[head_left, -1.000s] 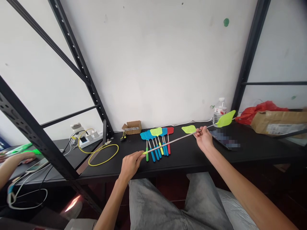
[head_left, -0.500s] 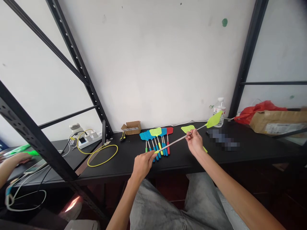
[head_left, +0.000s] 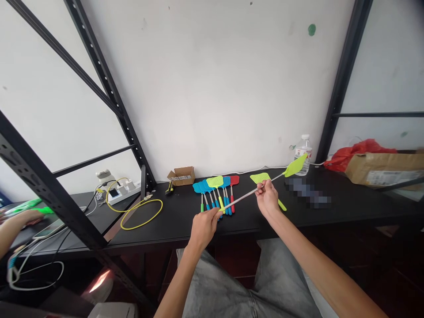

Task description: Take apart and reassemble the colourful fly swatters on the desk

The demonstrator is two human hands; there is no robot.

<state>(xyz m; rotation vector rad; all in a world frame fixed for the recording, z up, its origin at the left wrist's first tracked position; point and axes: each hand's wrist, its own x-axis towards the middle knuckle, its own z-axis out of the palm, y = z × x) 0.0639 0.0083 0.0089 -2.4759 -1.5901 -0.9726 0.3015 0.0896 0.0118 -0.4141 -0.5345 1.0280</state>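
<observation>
Both my hands hold one yellow-green fly swatter (head_left: 294, 166), tilted up to the right above the table. My left hand (head_left: 204, 225) is closed round its handle. The fingers of my right hand (head_left: 266, 196) pinch its metal rod, nearer the head. Behind my left hand several fly swatters lie in an overlapping row: blue ones (head_left: 199, 187), a yellow-green one (head_left: 215, 181) and a red one (head_left: 234, 180) at the right end. A separate yellow-green fly swatter (head_left: 260, 177) lies behind my right hand, which hides its middle; its handle end shows beside my wrist.
A small open cardboard box (head_left: 181, 176), a yellow cable loop (head_left: 142, 225) and a white power strip (head_left: 124, 194) are on the left. At the right stand a water bottle (head_left: 302, 152) and a carton (head_left: 384, 170) with a red bag (head_left: 359, 152). Another person's hand (head_left: 31, 216) is far left.
My left hand has moved right with the handle, closer to my right hand, and the held swatter's visible rod has become shorter. My right hand has shifted slightly left.
</observation>
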